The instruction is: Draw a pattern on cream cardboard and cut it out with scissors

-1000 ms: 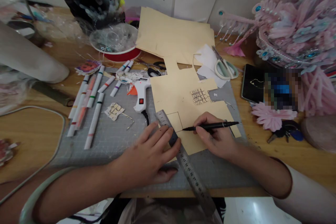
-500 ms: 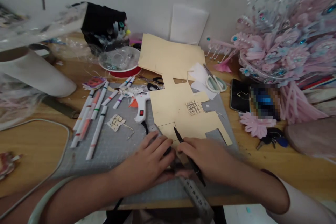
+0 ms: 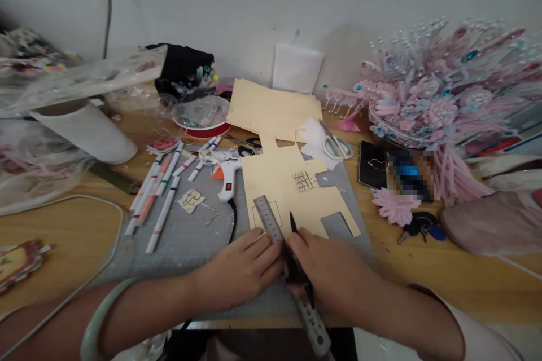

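A metal ruler lies slanted across a cut yellow card, over a thin drawn rectangle. My left hand is closed around the ruler's middle, near the card's front edge. In my right hand is a black pen, its tip pointing away from me just right of the ruler. Both hands are side by side, almost touching. The ruler's numbered end reaches past the table's front edge. A dark thing between the hands is too hidden to name.
Left of the card are a white glue gun, several markers and a grey cutting mat. Behind it lie stacked yellow sheets and scissors. A phone, keys and pink ornaments are at the right.
The ruler now lies further over the drawn rectangle, with more of its far end uncovered. The pen points more steeply away. The whole view has shifted slightly.
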`<state>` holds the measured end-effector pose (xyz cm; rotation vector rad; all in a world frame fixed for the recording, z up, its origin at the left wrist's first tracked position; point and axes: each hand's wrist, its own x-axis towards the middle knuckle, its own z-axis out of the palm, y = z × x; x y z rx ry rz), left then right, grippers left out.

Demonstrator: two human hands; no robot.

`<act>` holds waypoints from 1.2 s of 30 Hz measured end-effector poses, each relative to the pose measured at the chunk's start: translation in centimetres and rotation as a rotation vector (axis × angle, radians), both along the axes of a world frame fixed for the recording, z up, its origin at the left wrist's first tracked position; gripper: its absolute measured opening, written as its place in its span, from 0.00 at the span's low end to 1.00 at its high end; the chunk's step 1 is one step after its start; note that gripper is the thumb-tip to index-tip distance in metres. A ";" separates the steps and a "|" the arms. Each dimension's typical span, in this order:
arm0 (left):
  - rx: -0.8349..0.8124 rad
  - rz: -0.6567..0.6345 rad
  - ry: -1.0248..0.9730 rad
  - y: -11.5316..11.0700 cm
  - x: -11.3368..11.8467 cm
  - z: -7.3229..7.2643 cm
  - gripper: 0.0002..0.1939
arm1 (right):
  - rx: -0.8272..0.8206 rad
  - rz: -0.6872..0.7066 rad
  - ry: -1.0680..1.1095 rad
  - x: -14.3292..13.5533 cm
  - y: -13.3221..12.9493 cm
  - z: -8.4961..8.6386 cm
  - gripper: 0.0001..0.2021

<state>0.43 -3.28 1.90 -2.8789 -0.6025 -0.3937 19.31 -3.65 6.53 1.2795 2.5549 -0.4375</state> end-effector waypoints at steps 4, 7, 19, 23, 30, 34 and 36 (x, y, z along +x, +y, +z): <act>-0.016 -0.007 0.017 0.2 0.1 0.0 0.03 | 0.006 -0.003 -0.083 -1.1 -1.5 -0.2 0.15; -0.009 -0.007 0.032 0.3 0.2 -0.1 0.04 | 0.037 -0.043 -0.139 -1.3 -1.6 -0.3 0.09; -0.091 0.098 -0.077 0.3 0.2 -1.1 0.14 | 0.051 -0.236 -0.338 0.3 1.0 0.8 0.13; -0.112 0.158 -0.096 0.3 0.1 -1.3 0.18 | 0.102 -0.166 -0.341 1.4 3.0 1.2 0.15; -0.059 0.232 -0.021 -0.5 0.4 -2.0 0.20 | 0.147 -0.012 -0.264 2.0 5.9 0.2 0.17; -0.013 0.262 0.008 -0.8 0.8 -1.8 0.21 | 0.151 0.060 -0.132 2.2 6.6 -0.7 0.18; -0.011 0.274 0.021 -0.8 0.9 -1.7 0.21 | 0.140 0.062 -0.100 2.4 6.8 -1.0 0.19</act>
